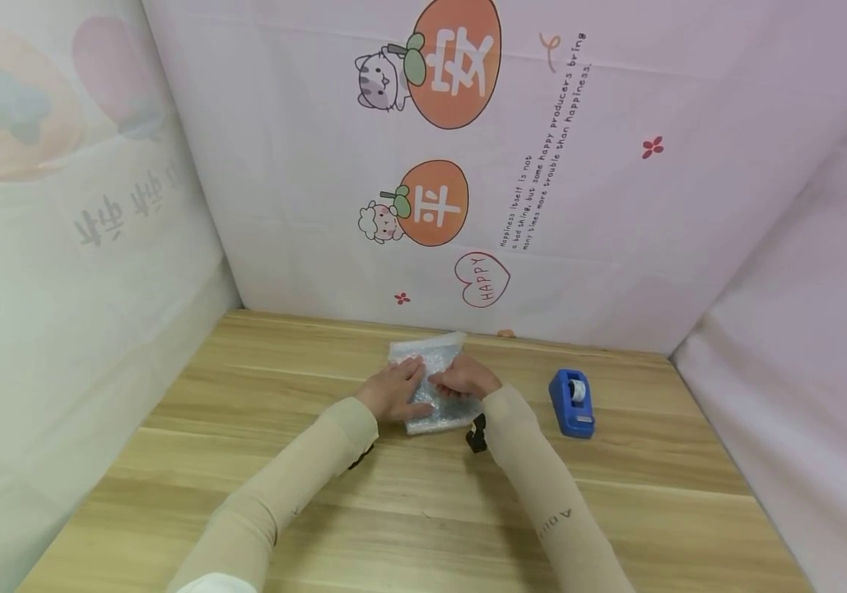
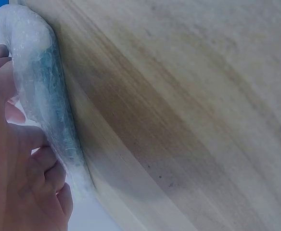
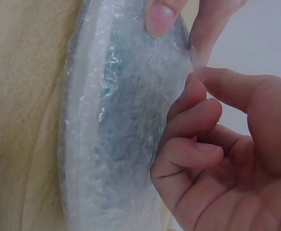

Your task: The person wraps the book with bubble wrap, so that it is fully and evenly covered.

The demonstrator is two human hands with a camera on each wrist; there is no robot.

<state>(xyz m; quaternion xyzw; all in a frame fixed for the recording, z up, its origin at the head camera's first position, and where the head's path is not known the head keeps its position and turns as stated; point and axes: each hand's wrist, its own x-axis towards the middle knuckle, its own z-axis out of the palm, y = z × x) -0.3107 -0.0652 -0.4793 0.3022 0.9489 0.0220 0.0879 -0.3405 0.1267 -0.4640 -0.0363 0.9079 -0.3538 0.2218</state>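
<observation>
A bubble-wrap packet (image 1: 426, 350) with something dark blue-green inside lies on the wooden table (image 1: 423, 511), near the back wall. My left hand (image 1: 396, 390) rests flat on its left half, with the fingers (image 2: 49, 180) pressing against the wrap (image 2: 44, 96). My right hand (image 1: 465, 379) is on the right half. In the right wrist view its fingers (image 3: 193, 144) are curled against the packet (image 3: 116, 120), and thumb and forefinger meet at the edge of the film. A left fingertip (image 3: 160, 14) presses the wrap from above.
A blue tape dispenser (image 1: 571, 402) stands on the table to the right of the packet, a short way from my right wrist. Printed cloth walls close in the table at the back and both sides.
</observation>
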